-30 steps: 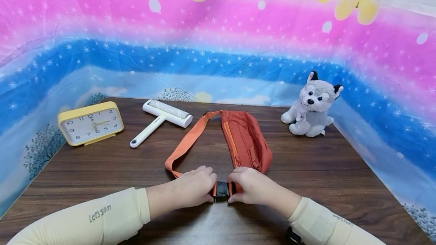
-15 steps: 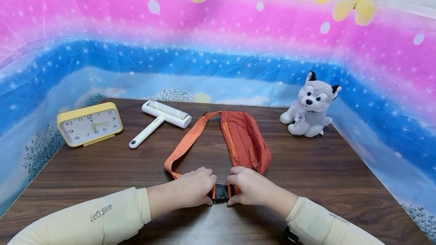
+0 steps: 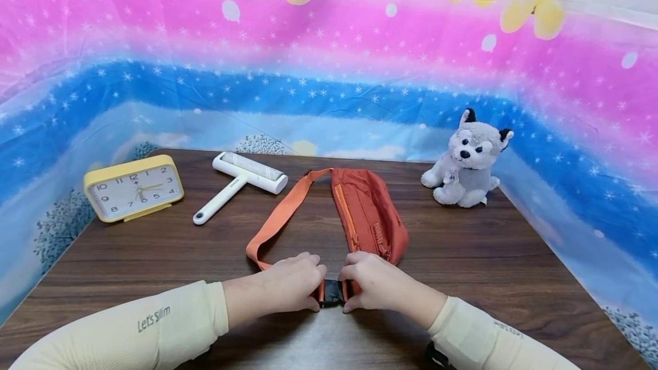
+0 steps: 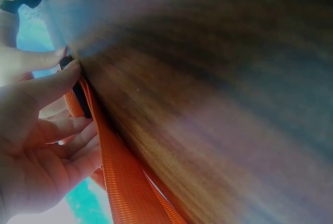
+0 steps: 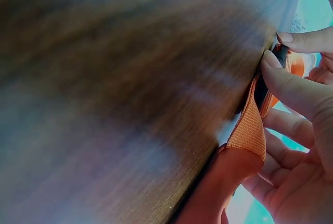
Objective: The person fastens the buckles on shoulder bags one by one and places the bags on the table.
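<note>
A rust-red waist bag (image 3: 367, 210) lies on the table, its orange strap (image 3: 280, 216) looping round to the left and towards me. At the near side of the loop is a black buckle (image 3: 333, 292), its two halves together. My left hand (image 3: 290, 284) pinches the buckle's left end between thumb and fingers, where the orange webbing (image 4: 125, 177) joins it. On the other end, my right hand (image 3: 385, 284) pinches the buckle beside the bag's short strap (image 5: 247, 130). The hands partly hide both ends of the buckle.
On the brown wooden table (image 3: 180, 261), a yellow clock (image 3: 135, 188) stands at the left. Beside it lies a white lint roller (image 3: 241, 184). A grey plush husky (image 3: 468, 159) sits at the back right. A printed curtain (image 3: 329, 61) hangs behind the table.
Both hands stay on the buckle, almost still. The whole head view has shifted slightly; the bag and the other things keep their places.
</note>
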`<state>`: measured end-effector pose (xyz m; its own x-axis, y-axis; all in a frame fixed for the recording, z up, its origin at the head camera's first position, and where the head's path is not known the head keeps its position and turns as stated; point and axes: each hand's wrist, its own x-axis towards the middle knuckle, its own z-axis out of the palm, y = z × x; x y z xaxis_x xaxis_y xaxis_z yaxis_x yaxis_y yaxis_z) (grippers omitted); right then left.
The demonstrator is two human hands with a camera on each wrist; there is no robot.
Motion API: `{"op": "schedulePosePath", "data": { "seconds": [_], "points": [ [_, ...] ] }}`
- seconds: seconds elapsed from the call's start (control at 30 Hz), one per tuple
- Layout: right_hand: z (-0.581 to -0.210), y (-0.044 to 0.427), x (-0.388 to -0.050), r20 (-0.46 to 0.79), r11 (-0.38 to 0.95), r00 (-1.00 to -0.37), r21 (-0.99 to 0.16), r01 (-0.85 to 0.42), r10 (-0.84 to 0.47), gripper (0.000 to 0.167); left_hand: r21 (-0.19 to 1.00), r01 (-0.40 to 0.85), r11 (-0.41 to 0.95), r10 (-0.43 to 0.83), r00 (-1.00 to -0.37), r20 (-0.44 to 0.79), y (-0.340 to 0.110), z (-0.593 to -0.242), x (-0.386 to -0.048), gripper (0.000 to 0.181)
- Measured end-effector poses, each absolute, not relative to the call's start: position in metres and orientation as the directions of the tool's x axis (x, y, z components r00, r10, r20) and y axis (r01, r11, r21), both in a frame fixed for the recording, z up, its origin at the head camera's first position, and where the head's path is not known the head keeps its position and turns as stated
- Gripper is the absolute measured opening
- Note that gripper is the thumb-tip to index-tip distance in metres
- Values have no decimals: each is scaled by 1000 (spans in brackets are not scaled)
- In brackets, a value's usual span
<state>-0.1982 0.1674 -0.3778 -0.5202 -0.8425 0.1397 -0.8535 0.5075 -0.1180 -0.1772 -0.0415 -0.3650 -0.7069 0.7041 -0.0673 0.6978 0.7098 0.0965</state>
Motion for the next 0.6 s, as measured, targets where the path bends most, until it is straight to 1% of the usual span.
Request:
{"op": "schedulePosePath", "data": {
  "seconds": [0.23, 0.4, 0.5, 0.6],
  "points": [
    [-376, 167, -197, 128, 514, -525, -112, -850, -841, 37, 116, 689, 716, 698, -711, -85, -42, -366, -177, 40],
    [-375, 168, -198, 143, 508, -519, -108, -854, -843, 39, 143, 681, 718, 694, -716, -78, -42, -366, -178, 42],
    [-375, 170, -198, 159, 509, -526, -137, -850, -835, 44, 174, 677, 715, 693, -719, -47, -45, -367, -178, 44],
    [-374, 174, -198, 201, 509, -536, -171, -843, -820, 45, 188, 688, 701, 697, -717, 22, -50, -366, -178, 47]
  ]
}}
